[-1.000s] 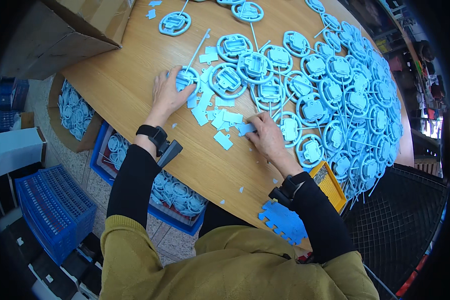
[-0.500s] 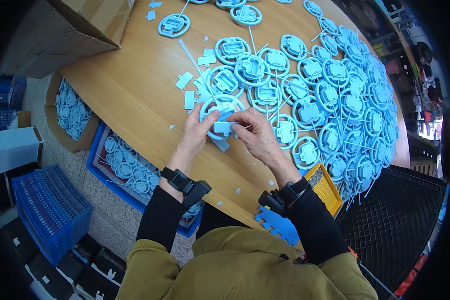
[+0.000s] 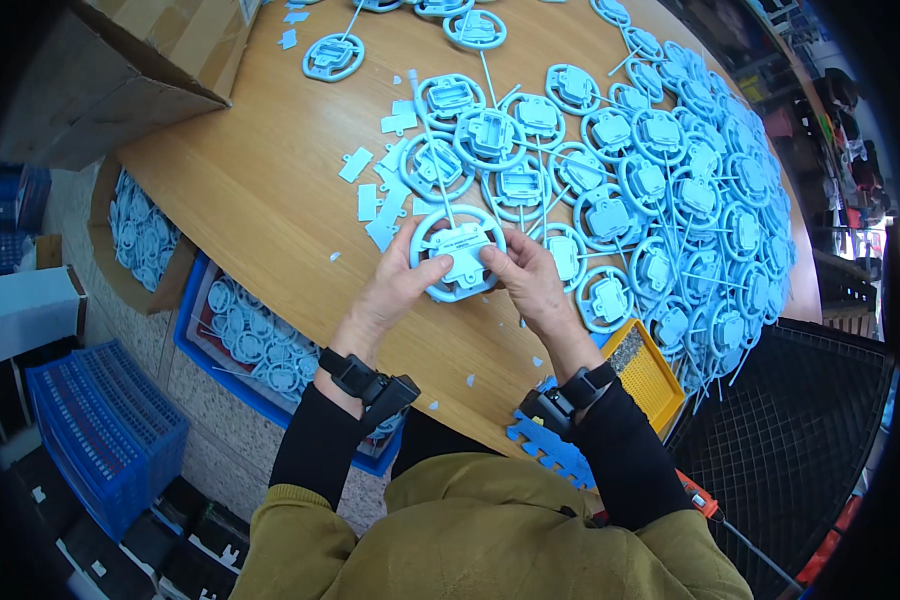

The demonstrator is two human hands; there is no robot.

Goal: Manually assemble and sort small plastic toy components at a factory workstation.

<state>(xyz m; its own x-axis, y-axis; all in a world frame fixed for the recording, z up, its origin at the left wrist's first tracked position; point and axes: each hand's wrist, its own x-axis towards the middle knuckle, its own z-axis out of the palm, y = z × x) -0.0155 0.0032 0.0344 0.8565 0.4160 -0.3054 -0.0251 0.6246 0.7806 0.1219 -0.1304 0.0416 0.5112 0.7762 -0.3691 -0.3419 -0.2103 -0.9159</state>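
A brown wood-grain counter point(image 3: 270, 160) stands above a pale, speckled floor point(image 3: 220, 422); bright white light point(image 3: 855, 243) shows at far right.

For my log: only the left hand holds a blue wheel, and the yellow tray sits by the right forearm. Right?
Not only the left hand: the head view shows the right hand holding the blue wheel too. The yellow tray sits by the right forearm.

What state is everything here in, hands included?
Left hand: closed on the wheel's left side
Right hand: closed on its right side
Held wheel: gripped between both hands
Flat blue pieces: loose, scattered, some overlapping
Other wheels: mostly heaped toward the right
Yellow tray: open, small grey bits inside
Blue bin: open, holding wheels
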